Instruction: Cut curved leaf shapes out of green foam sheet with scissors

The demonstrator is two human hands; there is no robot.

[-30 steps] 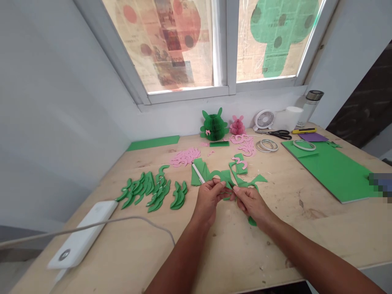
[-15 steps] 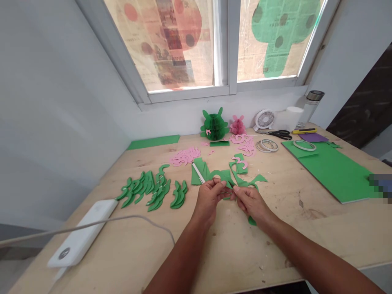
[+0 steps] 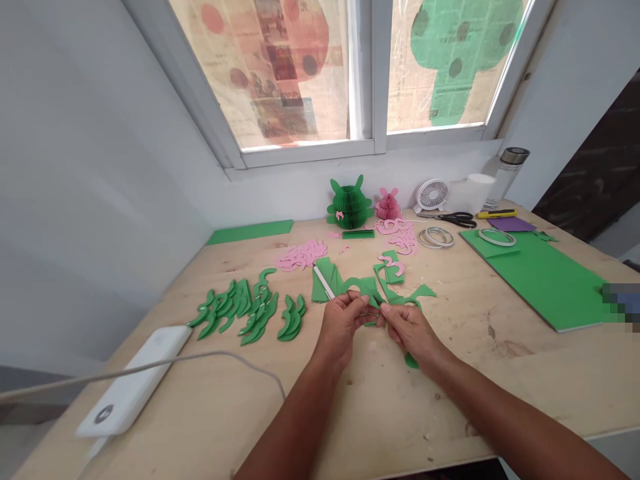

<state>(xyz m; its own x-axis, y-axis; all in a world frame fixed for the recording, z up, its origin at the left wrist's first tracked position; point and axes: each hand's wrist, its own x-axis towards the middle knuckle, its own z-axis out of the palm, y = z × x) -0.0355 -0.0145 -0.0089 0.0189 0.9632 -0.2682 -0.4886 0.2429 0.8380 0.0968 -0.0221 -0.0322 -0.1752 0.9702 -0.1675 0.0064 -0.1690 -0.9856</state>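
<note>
My left hand (image 3: pixel 346 319) is closed on a small piece of green paper (image 3: pixel 374 301), pinched between thumb and fingers. The fingertips of my right hand (image 3: pixel 407 327) grip the same piece from the other side, close to the left fingertips. Its exact shape is partly hidden by my fingers. Just beyond my hands lie green paper offcuts (image 3: pixel 397 293) with curved edges. A white pen (image 3: pixel 324 281) rests on green paper beside my left hand. Part of a green cutout (image 3: pixel 411 361) shows under my right wrist.
Wavy green cutouts (image 3: pixel 235 308) lie in piles at left, near a white power bank (image 3: pixel 135 380) and its cable. Pink paper pieces (image 3: pixel 303 255), a green honeycomb figure (image 3: pixel 350 207), black scissors (image 3: pixel 457 219), tape rolls (image 3: pixel 436 237) and green card sheets (image 3: pixel 545 287) lie farther back and right.
</note>
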